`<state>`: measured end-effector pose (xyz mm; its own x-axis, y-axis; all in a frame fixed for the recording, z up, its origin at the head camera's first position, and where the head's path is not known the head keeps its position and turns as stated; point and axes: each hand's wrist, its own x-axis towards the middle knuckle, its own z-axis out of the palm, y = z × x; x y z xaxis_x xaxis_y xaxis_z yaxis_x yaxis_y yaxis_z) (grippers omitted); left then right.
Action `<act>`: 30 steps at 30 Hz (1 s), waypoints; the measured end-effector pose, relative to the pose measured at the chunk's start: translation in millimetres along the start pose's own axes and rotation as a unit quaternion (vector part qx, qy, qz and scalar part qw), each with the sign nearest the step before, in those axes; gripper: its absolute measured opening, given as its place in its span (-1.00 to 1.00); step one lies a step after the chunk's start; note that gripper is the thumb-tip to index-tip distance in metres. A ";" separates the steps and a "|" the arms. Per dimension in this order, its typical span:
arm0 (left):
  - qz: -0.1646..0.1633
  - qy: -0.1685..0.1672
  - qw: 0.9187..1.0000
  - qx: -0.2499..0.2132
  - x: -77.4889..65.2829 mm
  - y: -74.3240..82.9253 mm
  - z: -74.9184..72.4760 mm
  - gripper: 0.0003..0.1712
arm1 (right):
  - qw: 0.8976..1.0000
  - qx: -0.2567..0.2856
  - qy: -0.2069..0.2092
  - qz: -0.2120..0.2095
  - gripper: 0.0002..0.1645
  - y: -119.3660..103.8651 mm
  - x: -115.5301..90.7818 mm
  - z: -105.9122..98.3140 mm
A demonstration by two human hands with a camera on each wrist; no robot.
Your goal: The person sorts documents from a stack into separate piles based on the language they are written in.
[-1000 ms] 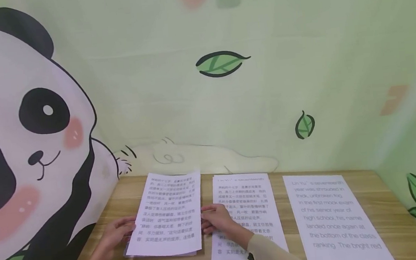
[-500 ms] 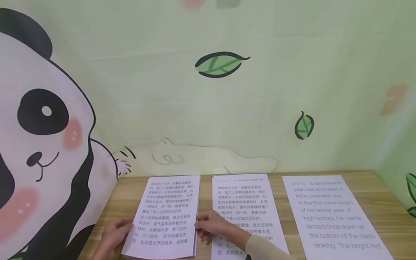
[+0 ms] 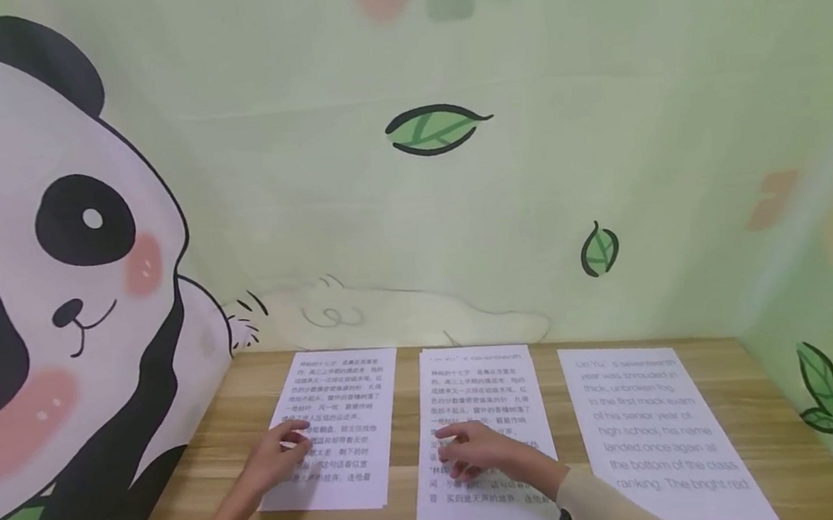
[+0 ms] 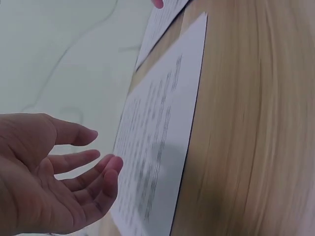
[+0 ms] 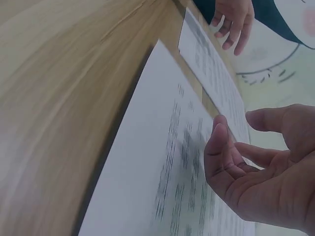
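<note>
My left hand [image 3: 276,459] hovers over the left stack of printed sheets [image 3: 348,451], fingers loosely bent with nothing between them. In the left wrist view the thumb and fingers stand apart beside the paper [image 4: 187,83]. Over the middle stack of printed sheets [image 3: 474,388] is my right hand [image 3: 483,448], its fingers relaxed and holding nothing. The right wrist view shows this hand's curled fingers [image 5: 216,142] above the page, thumb apart from them. Both stacks lie flat, the left one with Chinese text on top; the middle one has an English line peeking out above its Chinese sheet.
A third sheet with large English text [image 3: 659,429] lies on the right of the wooden table [image 3: 729,380]. Behind the table hangs a green backdrop [image 3: 303,179] with a panda [image 3: 121,322] and leaves.
Both hands have let go of the left stack's edges. The left hand moved right over that stack; the right hand moved right over the middle stack. The left stack now lies flat.
</note>
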<state>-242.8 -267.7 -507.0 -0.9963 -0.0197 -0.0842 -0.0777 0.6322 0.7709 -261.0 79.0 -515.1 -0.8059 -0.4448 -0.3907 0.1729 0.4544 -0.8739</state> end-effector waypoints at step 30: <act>0.132 -0.211 0.968 -0.033 -9.6 67.7 116.1 -0.82 | 0.982 -0.036 0.137 0.124 -0.26 70.8 -88.5 -71.9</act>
<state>-234.1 -134.8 -527.3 -0.8780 0.4638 -0.1184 0.1619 0.5205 0.8384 -218.2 206.0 -521.6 -0.8683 -0.0930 -0.4873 0.3507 0.5796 -0.7355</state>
